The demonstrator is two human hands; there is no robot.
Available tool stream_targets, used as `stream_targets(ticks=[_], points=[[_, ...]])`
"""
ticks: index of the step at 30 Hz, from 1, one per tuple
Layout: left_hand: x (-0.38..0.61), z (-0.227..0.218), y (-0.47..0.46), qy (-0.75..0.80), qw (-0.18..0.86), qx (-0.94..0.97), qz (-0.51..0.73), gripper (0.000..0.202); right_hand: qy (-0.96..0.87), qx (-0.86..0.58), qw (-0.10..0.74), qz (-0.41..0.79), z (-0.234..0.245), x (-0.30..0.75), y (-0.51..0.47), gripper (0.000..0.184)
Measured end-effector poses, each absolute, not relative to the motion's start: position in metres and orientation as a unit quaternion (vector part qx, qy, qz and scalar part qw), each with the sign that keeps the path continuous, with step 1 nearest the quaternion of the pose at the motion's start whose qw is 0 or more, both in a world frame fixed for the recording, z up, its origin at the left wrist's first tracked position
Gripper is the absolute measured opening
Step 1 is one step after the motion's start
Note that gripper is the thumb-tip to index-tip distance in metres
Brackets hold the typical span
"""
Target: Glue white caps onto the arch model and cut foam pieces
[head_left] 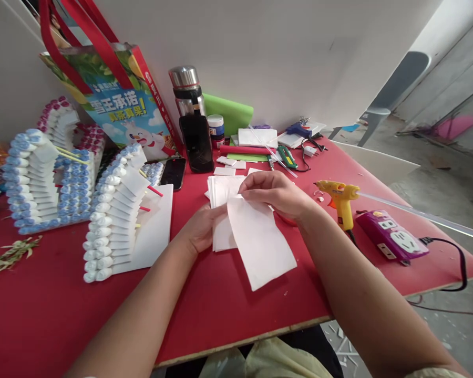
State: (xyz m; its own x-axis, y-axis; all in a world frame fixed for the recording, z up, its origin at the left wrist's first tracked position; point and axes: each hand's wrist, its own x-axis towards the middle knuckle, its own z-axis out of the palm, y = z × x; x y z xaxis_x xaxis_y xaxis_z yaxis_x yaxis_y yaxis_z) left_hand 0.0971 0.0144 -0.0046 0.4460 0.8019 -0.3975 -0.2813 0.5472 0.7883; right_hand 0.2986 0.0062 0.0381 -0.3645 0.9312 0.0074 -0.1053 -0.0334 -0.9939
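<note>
My right hand (276,191) pinches the top edge of a white paper sheet (262,241), which hangs at a slant towards the table's front edge. My left hand (203,227) is closed on the left side of a stack of white paper sheets (224,231); its thumb lies on top and its other fingers are mostly hidden. The loose sheet covers part of the stack. Small white card pieces (225,171) lie just beyond. To the left, a white board stands with a curved row of rolled white and blue pieces (110,210) and folded paper strips.
A yellow glue gun (341,197) and a purple power strip (392,236) lie right on the red table (205,304). At the back stand a steel thermos (184,79), a phone (196,144) and a printed bag (122,115). Another blue-and-white craft piece (23,178) is far left.
</note>
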Motion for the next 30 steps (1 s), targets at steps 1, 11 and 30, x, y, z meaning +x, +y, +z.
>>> stream_targets(ticks=[1, 11, 30], points=[[0.099, -0.003, 0.012, 0.386, 0.796, 0.329, 0.33, 0.026, -0.555, -0.394, 0.423, 0.598, 0.037, 0.295, 0.007, 0.017], [0.104, -0.004, 0.013, 0.273, 0.896, 0.252, 0.245, 0.064, -0.548, -0.53, 0.451, 0.464, 0.027, 0.281, 0.012, 0.01], [0.101, -0.004, 0.009, 0.284, 0.855, 0.336, 0.273, 0.04, -0.596, -0.528, 0.432, 0.425, 0.028, 0.286, 0.011, 0.035]])
